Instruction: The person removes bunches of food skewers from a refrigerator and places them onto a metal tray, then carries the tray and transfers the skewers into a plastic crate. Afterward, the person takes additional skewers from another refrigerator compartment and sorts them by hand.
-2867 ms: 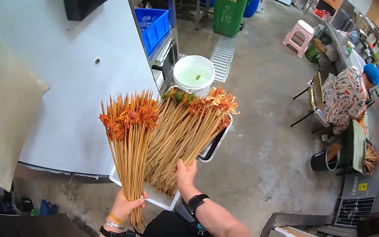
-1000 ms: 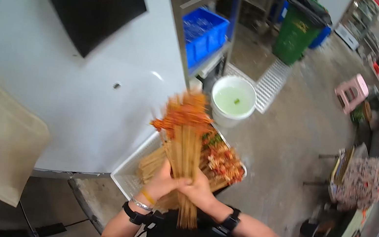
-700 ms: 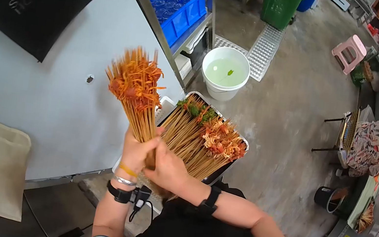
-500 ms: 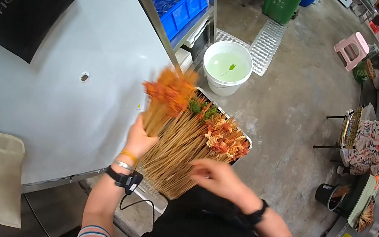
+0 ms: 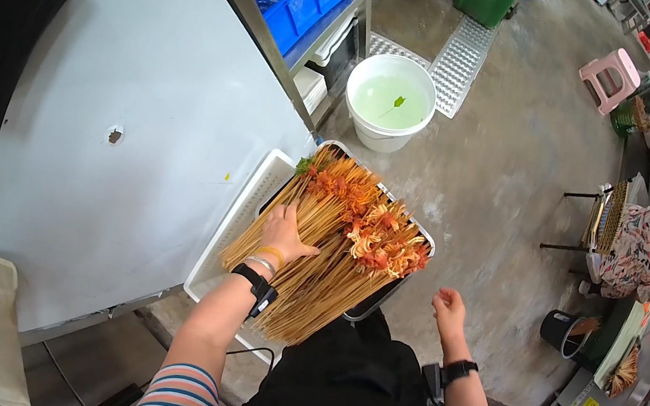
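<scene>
My left hand (image 5: 285,237) rests with spread fingers on the sticks of a wide bundle of skewers (image 5: 321,279), its thumb pointing right. The skewers lie in a white-rimmed tray (image 5: 430,242), their tips toward the bucket. Orange-red food (image 5: 344,192) is threaded near the tips, with paler curled pieces (image 5: 382,246) at the right and a little green at the left. A white perforated basket (image 5: 229,230) shows at the left of the tray. Off to the right, away from the skewers, my right hand (image 5: 450,310) is raised with curled fingers; whether it holds anything is hidden.
A white bucket (image 5: 390,103) of greenish liquid stands beyond the tray. Left of it, a metal shelf holds a blue crate (image 5: 306,0). A white panel (image 5: 114,195) fills the left side. At right are a seated person (image 5: 645,249), a black bucket (image 5: 564,333) and a pink stool (image 5: 610,80).
The orange-topped skewer bunch, earlier held up in my left hand, now lies among the others, covering most of the green ones. My left hand has opened; my right hand has moved right.
</scene>
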Demonstrator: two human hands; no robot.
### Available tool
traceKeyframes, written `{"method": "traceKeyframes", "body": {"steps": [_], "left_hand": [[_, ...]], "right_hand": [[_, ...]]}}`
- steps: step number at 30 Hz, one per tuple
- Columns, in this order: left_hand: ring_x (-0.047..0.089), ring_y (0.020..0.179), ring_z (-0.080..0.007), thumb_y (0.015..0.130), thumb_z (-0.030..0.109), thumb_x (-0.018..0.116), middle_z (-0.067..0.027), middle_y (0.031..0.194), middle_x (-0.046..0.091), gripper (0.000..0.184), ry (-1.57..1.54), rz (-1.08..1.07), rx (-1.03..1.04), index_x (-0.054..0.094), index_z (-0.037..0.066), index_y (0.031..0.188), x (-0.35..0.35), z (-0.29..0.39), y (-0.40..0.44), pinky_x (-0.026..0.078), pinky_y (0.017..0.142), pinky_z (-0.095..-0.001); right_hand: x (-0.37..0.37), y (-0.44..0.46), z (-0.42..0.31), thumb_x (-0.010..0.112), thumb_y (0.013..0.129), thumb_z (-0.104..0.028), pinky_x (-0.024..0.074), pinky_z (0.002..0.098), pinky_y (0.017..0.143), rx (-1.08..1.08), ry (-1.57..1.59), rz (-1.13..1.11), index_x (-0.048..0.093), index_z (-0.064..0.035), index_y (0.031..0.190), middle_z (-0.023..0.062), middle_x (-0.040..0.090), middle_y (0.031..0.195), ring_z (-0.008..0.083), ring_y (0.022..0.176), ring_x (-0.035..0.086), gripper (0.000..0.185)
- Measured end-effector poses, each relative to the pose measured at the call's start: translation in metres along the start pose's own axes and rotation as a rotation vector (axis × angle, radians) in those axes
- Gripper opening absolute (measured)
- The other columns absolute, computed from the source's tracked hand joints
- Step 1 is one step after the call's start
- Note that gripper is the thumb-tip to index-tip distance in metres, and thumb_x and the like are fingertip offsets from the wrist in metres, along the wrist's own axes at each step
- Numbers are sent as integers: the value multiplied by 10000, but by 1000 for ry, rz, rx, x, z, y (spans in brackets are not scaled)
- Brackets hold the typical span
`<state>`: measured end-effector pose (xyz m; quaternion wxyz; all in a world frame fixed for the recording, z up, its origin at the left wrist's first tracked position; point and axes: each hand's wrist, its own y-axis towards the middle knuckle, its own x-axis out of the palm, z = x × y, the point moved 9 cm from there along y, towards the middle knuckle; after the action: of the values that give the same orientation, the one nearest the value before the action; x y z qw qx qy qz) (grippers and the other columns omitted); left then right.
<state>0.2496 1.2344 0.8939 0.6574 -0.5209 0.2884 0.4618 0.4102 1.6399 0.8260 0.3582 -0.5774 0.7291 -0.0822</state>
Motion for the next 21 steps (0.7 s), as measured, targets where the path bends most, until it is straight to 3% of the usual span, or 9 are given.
{"method": "traceKeyframes", "body": {"steps": [1, 3, 5, 7, 8, 9, 12, 21], "left_hand": [[376, 1200, -353, 516, 443, 843, -195, 1239, 421, 1096, 4, -7, 1, 289, 20, 1362, -2, 0, -1, 322, 1031, -400], [346, 1233, -362, 517, 471, 842, -209, 1285, 397, 1154, -21, -46, 22, 242, 4, 1384, -4, 4, -2, 295, 1050, -408], [327, 1252, -368, 514, 505, 838, -225, 1319, 371, 1192, -101, -54, 21, 217, -11, 1392, 4, -3, 2, 275, 1063, -414], [328, 1252, -368, 521, 520, 831, -235, 1318, 368, 1199, -377, 68, -7, 205, -6, 1398, -1, -13, 3, 264, 1068, -428], [334, 1246, -371, 698, 522, 715, -239, 1321, 365, 1002, -371, 108, 30, 222, -2, 1396, -7, -9, -3, 260, 1061, -442], [334, 1246, -371, 698, 522, 715, -239, 1321, 365, 1002, -372, 106, 23, 222, -2, 1396, 2, -14, -2, 260, 1061, -442], [322, 1250, -372, 930, 437, 409, -222, 1337, 364, 640, -170, 241, 139, 272, 11, 1387, 15, -5, -7, 254, 1045, -451], [330, 1266, -354, 920, 432, 431, -193, 1377, 356, 652, -107, 307, 119, 267, 11, 1391, 2, 3, -2, 238, 1052, -458]], "right_hand": [[7, 5, -1, 560, 846, -137, 490, 273, 632, 7, 2, 0, 547, -41, 1111, 51, 610, 968, 153, 824, 608, 282], [26, 7, 9, 530, 846, -113, 485, 317, 732, 296, 246, 30, 498, -34, 1194, 94, 581, 1117, 187, 941, 589, 357], [38, 8, 2, 498, 865, -120, 478, 320, 751, 350, 323, 13, 456, -37, 1242, 92, 565, 1149, 187, 965, 578, 389], [47, 4, 3, 465, 883, -128, 470, 324, 771, 403, 395, -15, 414, -40, 1291, 90, 548, 1181, 187, 989, 568, 420], [53, 2, 5, 455, 894, -140, 468, 335, 787, 424, 401, -58, 408, -41, 1298, 90, 549, 1186, 192, 988, 570, 418], [59, 0, 6, 446, 906, -151, 467, 346, 804, 444, 406, -102, 402, -43, 1306, 90, 551, 1191, 197, 988, 572, 417], [78, -8, 6, 434, 909, -126, 467, 330, 797, 478, 392, -245, 384, -36, 1328, 85, 550, 1183, 191, 996, 572, 431], [84, -8, 7, 446, 910, -104, 472, 328, 794, 481, 347, -268, 395, -32, 1316, 92, 552, 1185, 190, 968, 586, 415]]}}
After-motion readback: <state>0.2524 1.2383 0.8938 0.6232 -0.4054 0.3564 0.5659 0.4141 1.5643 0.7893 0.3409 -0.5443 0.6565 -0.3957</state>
